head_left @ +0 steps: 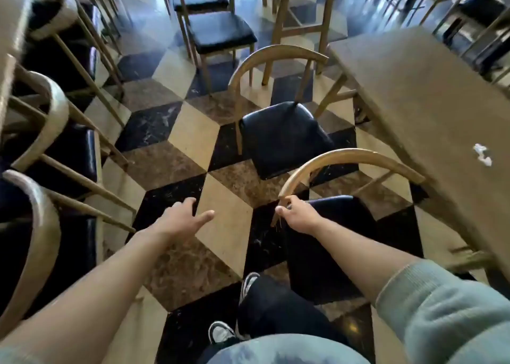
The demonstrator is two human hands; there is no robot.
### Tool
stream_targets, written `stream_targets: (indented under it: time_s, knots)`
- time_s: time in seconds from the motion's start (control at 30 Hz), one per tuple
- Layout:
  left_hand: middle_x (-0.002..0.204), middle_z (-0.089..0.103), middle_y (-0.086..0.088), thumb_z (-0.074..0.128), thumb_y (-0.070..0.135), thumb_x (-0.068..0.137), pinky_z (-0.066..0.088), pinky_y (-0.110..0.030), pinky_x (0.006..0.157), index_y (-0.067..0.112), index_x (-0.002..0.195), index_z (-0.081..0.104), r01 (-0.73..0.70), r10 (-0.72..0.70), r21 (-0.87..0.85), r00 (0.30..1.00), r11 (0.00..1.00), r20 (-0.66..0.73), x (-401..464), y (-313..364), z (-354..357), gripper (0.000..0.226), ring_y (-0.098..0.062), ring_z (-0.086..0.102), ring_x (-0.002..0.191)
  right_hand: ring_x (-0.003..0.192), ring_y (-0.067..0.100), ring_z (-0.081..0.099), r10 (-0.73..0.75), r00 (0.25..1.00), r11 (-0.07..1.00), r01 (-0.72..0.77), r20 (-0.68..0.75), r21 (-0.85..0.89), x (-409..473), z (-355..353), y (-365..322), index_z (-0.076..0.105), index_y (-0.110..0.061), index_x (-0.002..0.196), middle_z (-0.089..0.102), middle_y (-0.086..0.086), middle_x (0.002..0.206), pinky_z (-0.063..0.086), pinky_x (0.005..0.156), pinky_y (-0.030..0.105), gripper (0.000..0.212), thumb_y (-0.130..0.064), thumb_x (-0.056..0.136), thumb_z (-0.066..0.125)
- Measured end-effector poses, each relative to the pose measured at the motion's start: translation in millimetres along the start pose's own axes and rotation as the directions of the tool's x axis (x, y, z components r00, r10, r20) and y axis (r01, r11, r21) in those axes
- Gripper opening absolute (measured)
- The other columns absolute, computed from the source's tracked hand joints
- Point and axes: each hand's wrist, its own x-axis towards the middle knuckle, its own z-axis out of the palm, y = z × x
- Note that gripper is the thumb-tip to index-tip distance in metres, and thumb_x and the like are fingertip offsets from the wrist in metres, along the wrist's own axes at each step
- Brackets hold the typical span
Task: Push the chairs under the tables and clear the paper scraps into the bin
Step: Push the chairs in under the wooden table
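Near chair [328, 225] sits beside the table [430, 109], seat sticking out. Your right hand [296, 214] is clamped on its curved backrest's end; left hand [183, 214] hangs open, empty. Push straight in, both hands if it skews. Paper scrap [482, 155] waits on top.

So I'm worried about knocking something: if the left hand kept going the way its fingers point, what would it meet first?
Probably nothing close: the open left hand points over bare floor toward the farther chair; depth is unclear.

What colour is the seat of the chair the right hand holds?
Black; the chair seat shows in the head view.
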Motion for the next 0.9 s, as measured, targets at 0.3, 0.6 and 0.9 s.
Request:
stream_targets:
  time_s: [0.3,0.6,0.9]
  knots:
    - [0.159,0.039,-0.017,0.046,0.074,0.090,0.040,-0.046,0.113,0.010,0.158,0.024,-0.256,0.237,0.164,0.963,0.953,0.125,118,134,-32,0.096,-0.034,0.042,0.143,0.127,0.029,0.054,0.192,0.977,0.936,-0.153,-0.095,0.318,76,-44,0,0.044,-0.009,0.144,0.055,0.012,0.140,0.043,0.095,0.036,0.056,-0.042,0.100,0.054]
    - [0.100,0.066,0.000,0.055,0.047,0.097,0.050,-0.030,0.067,0.017,0.120,0.059,-0.511,0.437,0.304,0.854,0.804,0.281,221,301,6,0.038,-0.016,0.064,0.087,0.127,0.035,0.055,0.464,0.879,0.668,-0.266,-0.110,0.696,157,-57,17,0.030,-0.003,0.148,0.053,0.018,0.141,0.048,0.100,0.042,0.075,-0.036,0.092,0.067]
    - [0.091,0.059,0.001,0.054,0.052,0.096,0.052,-0.032,0.069,0.015,0.123,0.052,-0.697,0.555,0.167,0.672,0.697,0.490,287,466,109,0.047,-0.012,0.059,0.078,0.100,0.019,0.061,0.714,0.696,0.201,-0.102,-0.075,0.974,218,-64,39,0.036,-0.019,0.147,0.061,-0.002,0.114,0.046,0.085,0.033,0.074,-0.029,0.082,0.072]
